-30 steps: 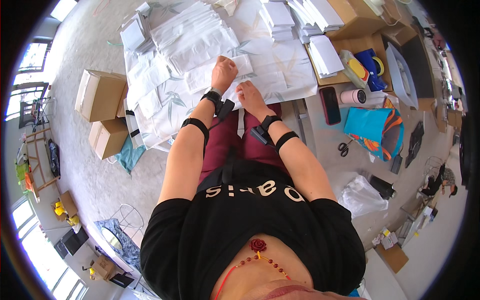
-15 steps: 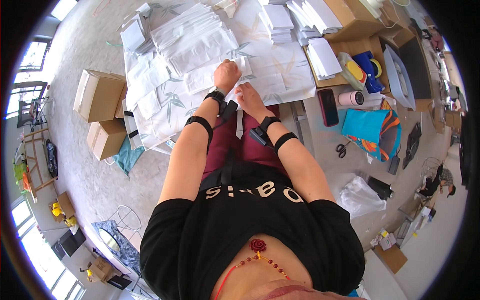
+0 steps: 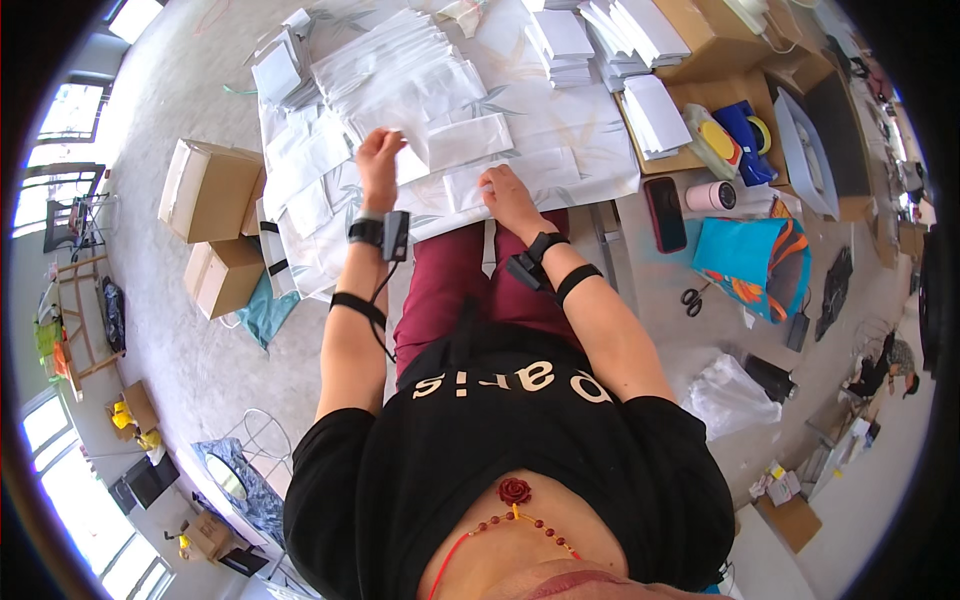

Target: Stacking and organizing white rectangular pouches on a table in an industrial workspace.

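Observation:
My left hand [image 3: 379, 170] is raised over the near edge of the table, its thumb and fingers pinched on the corner of a thin white bag [image 3: 420, 146]. To its right, my right hand [image 3: 512, 199] has its fingers curled together at the near edge of a flat white bag [image 3: 545, 168]; the fingertips are partly hidden. Another flat white bag [image 3: 470, 140] lies just beyond the hands. Farther off spreads a large overlapping pile of white bags [image 3: 395, 65]. More loose white bags [image 3: 310, 150] lie to the left.
Stacks of white cards or paper [image 3: 560, 45] stand at the far right of the patterned tablecloth [image 3: 530, 110]. An open cardboard box [image 3: 700, 90] holds rolls of tape. A phone [image 3: 665, 215], a pink cup [image 3: 710, 196] and a blue bag [image 3: 740, 260] sit right. Cardboard boxes [image 3: 210, 190] stand left.
My left hand has moved left from above the flat bag, drawing up the corner of a thin white bag. My right hand has shifted slightly right and nearer, onto a flat bag.

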Demonstrator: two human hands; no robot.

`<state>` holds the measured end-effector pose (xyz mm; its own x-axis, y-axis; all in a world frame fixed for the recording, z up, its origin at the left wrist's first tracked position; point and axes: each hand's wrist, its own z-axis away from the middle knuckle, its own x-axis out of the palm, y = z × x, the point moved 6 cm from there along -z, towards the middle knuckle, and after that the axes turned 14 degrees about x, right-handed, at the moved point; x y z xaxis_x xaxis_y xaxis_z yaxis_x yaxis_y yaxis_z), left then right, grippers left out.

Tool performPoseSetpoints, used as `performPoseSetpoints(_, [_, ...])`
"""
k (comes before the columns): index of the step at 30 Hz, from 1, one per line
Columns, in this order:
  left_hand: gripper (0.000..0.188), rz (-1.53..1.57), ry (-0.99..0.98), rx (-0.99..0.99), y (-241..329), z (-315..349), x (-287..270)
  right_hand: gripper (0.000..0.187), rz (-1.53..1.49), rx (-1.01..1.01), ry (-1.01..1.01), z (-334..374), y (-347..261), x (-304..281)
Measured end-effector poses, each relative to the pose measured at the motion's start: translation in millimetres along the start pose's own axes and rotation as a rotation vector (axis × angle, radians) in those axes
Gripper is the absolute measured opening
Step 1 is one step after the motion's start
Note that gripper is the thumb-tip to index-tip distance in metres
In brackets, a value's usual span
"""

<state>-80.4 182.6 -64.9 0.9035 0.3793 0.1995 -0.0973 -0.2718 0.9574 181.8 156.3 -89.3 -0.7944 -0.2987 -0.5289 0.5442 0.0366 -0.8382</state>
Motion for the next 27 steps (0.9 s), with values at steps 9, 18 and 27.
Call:
performPoseSetpoints(9, [0.018,-0.307,0.031,0.225,146.3,18.0,-40.9,0.021,0.142,-0.072,0.078,3.5,1.3,0.5])
performPoseSetpoints(18, [0.008,-0.533,-0.235,0.338,72.1,68.1,32.8,0.030,0.149,-0.043,0.000,4.3,-5.5,2.2])
performPoseSetpoints(27, [0.011,-0.603,-0.280,0.246,-4.1,112.2,63.3,0.032,-0.058,0.006,-0.014,10.1,-6.6,-8.2])
